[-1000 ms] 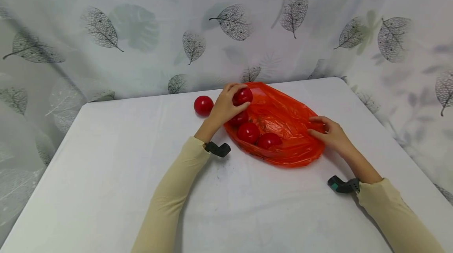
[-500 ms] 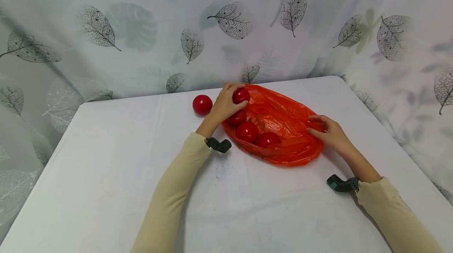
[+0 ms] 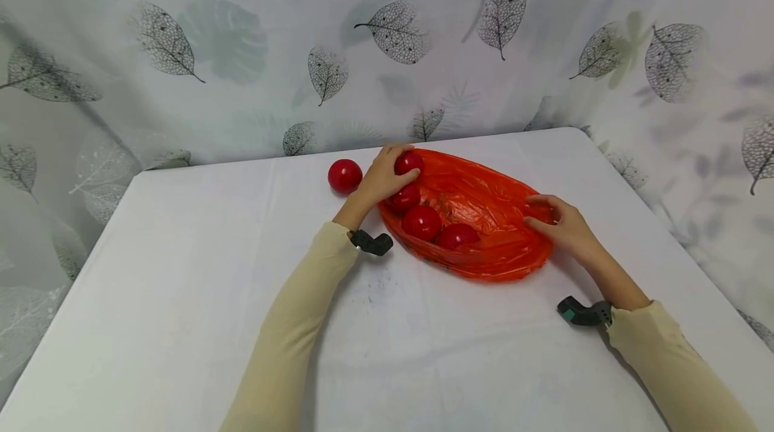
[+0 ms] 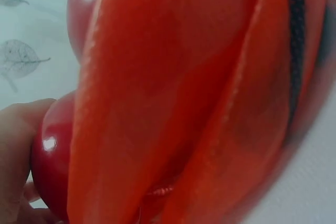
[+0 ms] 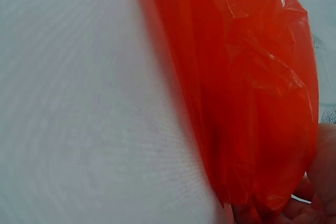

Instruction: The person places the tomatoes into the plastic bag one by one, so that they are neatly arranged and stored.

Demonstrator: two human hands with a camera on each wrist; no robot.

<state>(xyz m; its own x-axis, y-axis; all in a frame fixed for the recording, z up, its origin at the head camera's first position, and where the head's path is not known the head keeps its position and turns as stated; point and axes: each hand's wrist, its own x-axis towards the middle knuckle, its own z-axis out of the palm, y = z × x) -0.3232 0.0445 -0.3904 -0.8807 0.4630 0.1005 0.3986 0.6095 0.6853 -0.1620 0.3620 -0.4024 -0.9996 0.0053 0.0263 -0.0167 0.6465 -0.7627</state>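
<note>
A red plastic bag (image 3: 484, 193) lies spread open on the table, its mouth facing up. My left hand (image 3: 382, 178) grips a shiny round red fruit (image 3: 409, 162) at the bag's back left rim; whether it is an apple or a tomato cannot be told. Several similar red fruits (image 3: 421, 222) sit inside along the bag's left and front side. In the left wrist view, the bag's folds hide part of the gripped fruit (image 4: 51, 156). My right hand (image 3: 567, 229) pinches the bag's right rim between thumb and fingers, and the right wrist view shows the bag wall (image 5: 262, 93) there.
One more round red fruit (image 3: 345, 177) rests on the white-covered table (image 3: 199, 284), just left of my left hand. Behind the table hangs a leaf-patterned curtain (image 3: 254, 96), close to the back edge. Dark wrist cameras (image 3: 371, 242) are strapped to both wrists.
My left hand has lowered slightly with the red fruit, from above the bag's rim down to its left inner side. The bag's back rim has sunk a little. My right hand stays put.
</note>
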